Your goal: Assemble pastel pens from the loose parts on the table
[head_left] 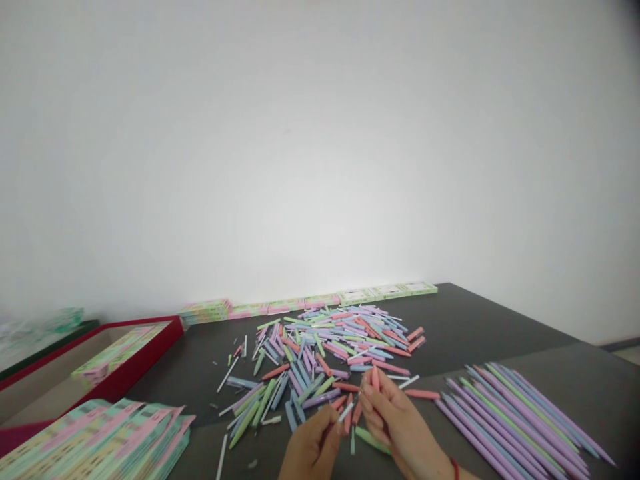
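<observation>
My left hand (311,448) is closed, its thumb and fingers pinching a thin white stick (345,411) that looks like a pen refill. Right beside it, my right hand (395,420) is closed round a coral pen part (375,379), which points up from between thumb and fingers. The hands are close together at the near edge of a loose pile of pen parts (320,360) in coral, lilac, blue and green. Under and around the fingers lie more coral pieces and a green pen part (373,440). My fingers hide the lower end of the coral part.
To the right lies a row of long assembled-looking pens (515,420). At the left are fanned printed packets (100,440) and a red-edged box (165,337) holding printed cartons. Flat printed boxes (385,293) line the back of the dark table (450,320) by the wall.
</observation>
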A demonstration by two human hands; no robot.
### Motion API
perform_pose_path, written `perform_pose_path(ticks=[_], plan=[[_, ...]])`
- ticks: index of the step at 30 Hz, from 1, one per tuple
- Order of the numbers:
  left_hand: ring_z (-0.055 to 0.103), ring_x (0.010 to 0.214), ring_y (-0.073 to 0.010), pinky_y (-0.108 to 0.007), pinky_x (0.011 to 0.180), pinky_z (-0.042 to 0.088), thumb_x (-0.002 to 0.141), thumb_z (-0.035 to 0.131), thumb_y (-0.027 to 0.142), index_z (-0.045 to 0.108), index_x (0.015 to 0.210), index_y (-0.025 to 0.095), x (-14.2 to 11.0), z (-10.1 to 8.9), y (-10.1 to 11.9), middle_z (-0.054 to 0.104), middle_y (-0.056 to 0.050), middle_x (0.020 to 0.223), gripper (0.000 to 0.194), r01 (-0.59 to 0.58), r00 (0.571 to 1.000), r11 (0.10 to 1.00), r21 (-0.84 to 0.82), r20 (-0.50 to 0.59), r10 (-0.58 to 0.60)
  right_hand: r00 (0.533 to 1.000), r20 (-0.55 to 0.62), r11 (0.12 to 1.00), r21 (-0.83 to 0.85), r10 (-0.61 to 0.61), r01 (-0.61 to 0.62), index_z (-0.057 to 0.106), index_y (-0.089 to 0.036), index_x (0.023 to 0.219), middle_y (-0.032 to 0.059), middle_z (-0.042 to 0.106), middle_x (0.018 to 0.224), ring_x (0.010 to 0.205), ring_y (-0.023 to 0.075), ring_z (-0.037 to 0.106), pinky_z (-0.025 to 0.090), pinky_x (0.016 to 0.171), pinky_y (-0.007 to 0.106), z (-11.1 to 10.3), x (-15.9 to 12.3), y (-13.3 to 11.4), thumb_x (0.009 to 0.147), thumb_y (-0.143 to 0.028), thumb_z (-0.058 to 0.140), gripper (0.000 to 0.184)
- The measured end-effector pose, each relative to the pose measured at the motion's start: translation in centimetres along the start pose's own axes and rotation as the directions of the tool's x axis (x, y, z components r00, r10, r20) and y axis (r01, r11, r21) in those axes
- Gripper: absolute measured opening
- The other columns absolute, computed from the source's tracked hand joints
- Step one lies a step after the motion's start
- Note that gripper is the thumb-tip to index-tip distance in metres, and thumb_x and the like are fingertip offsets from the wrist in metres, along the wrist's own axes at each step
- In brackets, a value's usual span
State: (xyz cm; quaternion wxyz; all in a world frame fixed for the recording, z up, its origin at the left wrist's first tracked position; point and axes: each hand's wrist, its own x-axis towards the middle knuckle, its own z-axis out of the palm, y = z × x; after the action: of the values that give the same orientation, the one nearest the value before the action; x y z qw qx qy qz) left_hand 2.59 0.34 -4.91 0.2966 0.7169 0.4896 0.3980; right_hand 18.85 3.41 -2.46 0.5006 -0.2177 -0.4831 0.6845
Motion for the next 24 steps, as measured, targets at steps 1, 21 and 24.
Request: perform_pose_path(ticks=[1, 21, 24], plan=[[0.039, 0.056, -0.0136, -0.024, 0.055, 0.03, 0.09, 0.032, 0.047, 0.041, 0.067, 0.023, -0.02, 0.05, -0.03, 0.04, 0.006, 0.058, 0.035, 0.002, 1.0, 1.0, 0.001, -0.003, -0.002, 1.0, -0.003, 1.0, 0.014, 0.0, 0.0, 0.043, -0.022, 0.079, -0.0108, 0.035, 0.055, 0.04, 0.0043, 0.012, 0.009, 0.037, 0.018, -0.06, 0.07, 0.1, 0.087, -0.046, 0.057, 0.029], [0.039, 0.053, -0.0129, -0.024, 0.054, 0.029, 0.092, 0.033, 0.045, 0.042, 0.068, 0.022, 0.17, 0.17, 0.11, 0.04, 0.006, 0.057, 0.034, -0.021, 1.0, 0.997, -0.07, 0.016, 0.022, 1.0, 0.027, 0.993, -0.114, -0.001, 0.004, 0.039, -0.022, 0.077, -0.0116, 0.034, 0.053, 0.04, 0.0043, 0.013, 0.009, 0.035, 0.017, 0.18, -0.08, 0.38, 0.087, -0.05, 0.056, 0.034], [0.039, 0.053, -0.0127, -0.024, 0.053, 0.029, 0.091, 0.033, 0.05, 0.044, 0.069, 0.022, 0.15, 0.21, 0.4, 0.041, 0.006, 0.057, 0.037, -0.004, 1.0, 0.996, -0.084, 0.018, 0.006, 0.998, 0.054, 0.987, -0.157, 0.027, -0.019, 0.037, -0.023, 0.077, -0.0126, 0.033, 0.052, 0.038, 0.004, 0.012, 0.01, 0.033, 0.017, 0.45, -0.09, 0.78, 0.086, -0.055, 0.054, 0.037]])
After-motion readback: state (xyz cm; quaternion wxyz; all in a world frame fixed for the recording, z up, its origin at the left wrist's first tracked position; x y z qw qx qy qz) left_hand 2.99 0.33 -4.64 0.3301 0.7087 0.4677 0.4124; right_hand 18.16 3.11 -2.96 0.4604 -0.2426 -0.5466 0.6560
